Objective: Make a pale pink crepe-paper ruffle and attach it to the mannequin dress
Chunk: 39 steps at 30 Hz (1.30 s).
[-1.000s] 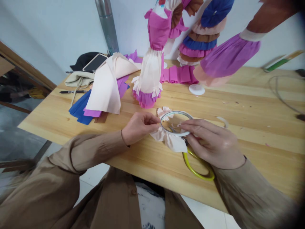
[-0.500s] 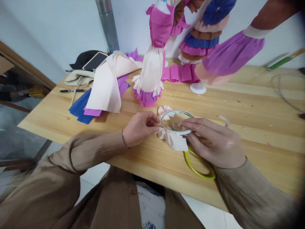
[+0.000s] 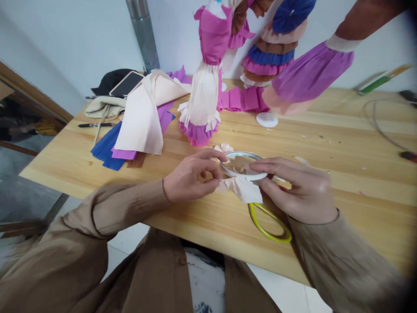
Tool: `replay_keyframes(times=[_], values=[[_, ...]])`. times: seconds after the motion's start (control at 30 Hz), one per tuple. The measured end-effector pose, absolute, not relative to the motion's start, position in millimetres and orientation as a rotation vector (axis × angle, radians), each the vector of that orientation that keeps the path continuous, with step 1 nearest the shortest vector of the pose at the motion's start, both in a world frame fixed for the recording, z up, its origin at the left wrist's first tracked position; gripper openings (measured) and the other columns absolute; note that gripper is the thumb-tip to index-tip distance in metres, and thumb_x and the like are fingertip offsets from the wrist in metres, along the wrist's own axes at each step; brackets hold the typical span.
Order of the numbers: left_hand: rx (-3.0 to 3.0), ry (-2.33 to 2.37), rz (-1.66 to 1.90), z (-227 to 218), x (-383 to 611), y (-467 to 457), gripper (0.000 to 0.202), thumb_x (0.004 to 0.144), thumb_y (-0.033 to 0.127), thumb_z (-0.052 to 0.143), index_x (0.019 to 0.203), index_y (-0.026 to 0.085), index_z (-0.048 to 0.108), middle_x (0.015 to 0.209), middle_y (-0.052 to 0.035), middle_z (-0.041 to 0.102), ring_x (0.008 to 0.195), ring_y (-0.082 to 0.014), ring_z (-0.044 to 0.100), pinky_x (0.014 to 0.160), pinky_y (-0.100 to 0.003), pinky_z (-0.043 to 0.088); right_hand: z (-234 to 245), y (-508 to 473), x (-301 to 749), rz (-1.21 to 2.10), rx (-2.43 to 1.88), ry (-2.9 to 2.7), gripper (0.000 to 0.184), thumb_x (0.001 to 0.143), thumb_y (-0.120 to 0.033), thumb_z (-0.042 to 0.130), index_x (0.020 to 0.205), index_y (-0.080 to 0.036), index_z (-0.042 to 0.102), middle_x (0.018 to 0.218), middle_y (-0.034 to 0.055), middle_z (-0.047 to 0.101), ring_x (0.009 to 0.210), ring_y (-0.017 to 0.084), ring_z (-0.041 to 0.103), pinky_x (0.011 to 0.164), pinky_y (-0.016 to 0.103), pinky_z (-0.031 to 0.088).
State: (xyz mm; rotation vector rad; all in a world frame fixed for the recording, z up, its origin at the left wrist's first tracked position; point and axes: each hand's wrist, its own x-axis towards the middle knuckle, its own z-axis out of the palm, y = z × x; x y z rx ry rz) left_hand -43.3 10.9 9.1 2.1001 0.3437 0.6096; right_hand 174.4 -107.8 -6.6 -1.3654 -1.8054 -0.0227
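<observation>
In the head view, a roll of tape [image 3: 248, 177] is held at its near right side between the nearly closed thumb and fingers of the right hand [image 3: 301, 191]. The left hand [image 3: 192, 176] is curled at the roll's opposite edge, thumb and forefinger slightly parted; whether anything is pinched there cannot be told. A pale paper piece [image 3: 246, 191] is seen between both sets of fingertips, below the roll. Yellow-handled scissors [image 3: 276, 238] are placed below the right fingers, and a pleated paper rosette [image 3: 225, 148] just beyond the left fingertips.
</observation>
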Motion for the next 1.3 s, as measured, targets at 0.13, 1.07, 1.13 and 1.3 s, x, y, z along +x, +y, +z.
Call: replay_keyframes(times=[0.13,1.07,1.13,1.3], values=[[1.763,0.171,0.245,14,-44,13,0.008,0.076,0.017,0.062,0.070,0.012,0.062,0.111,-0.0155,0.068,0.088,-0.0168,0.065,0.077,-0.028,0.052,-5,-107,174,0.215,-1.326,-1.753,0.024,0.081,-0.010,0.063,0.098,-0.023,0.075,0.095,0.0065,0.077,0.082,0.019,0.073,0.062,0.027,0.059],[1.088,0.315,0.267,13,-44,7,0.021,0.068,0.028,0.082,0.070,0.013,0.067,0.096,-0.0082,0.071,0.098,-0.0183,0.064,0.085,-0.028,0.047,-6,-165,178,0.204,-1.909,-1.789,0.022,0.085,-0.031,0.061,0.101,-0.017,0.067,0.095,0.0116,0.072,0.080,0.025,0.068,0.068,0.040,0.058],[1.181,0.307,0.291,15,-44,8,0.020,0.069,0.028,0.081,0.071,0.013,0.068,0.096,-0.0089,0.070,0.105,-0.0210,0.063,0.092,-0.031,0.046,-15,-173,171,-0.017,-1.943,-1.936,0.033,0.084,-0.025,0.059,0.114,-0.013,0.064,0.109,0.0174,0.069,0.096,0.031,0.066,0.078,0.046,0.057],[1.361,0.243,0.265,18,-43,5,0.019,0.074,0.030,0.076,0.071,0.013,0.068,0.100,-0.0106,0.068,0.107,-0.0245,0.062,0.101,-0.038,0.043,-19,-174,165,-0.090,-1.913,-2.026,0.032,0.085,-0.018,0.053,0.116,-0.012,0.059,0.103,0.0165,0.066,0.090,0.027,0.068,0.071,0.038,0.058]])
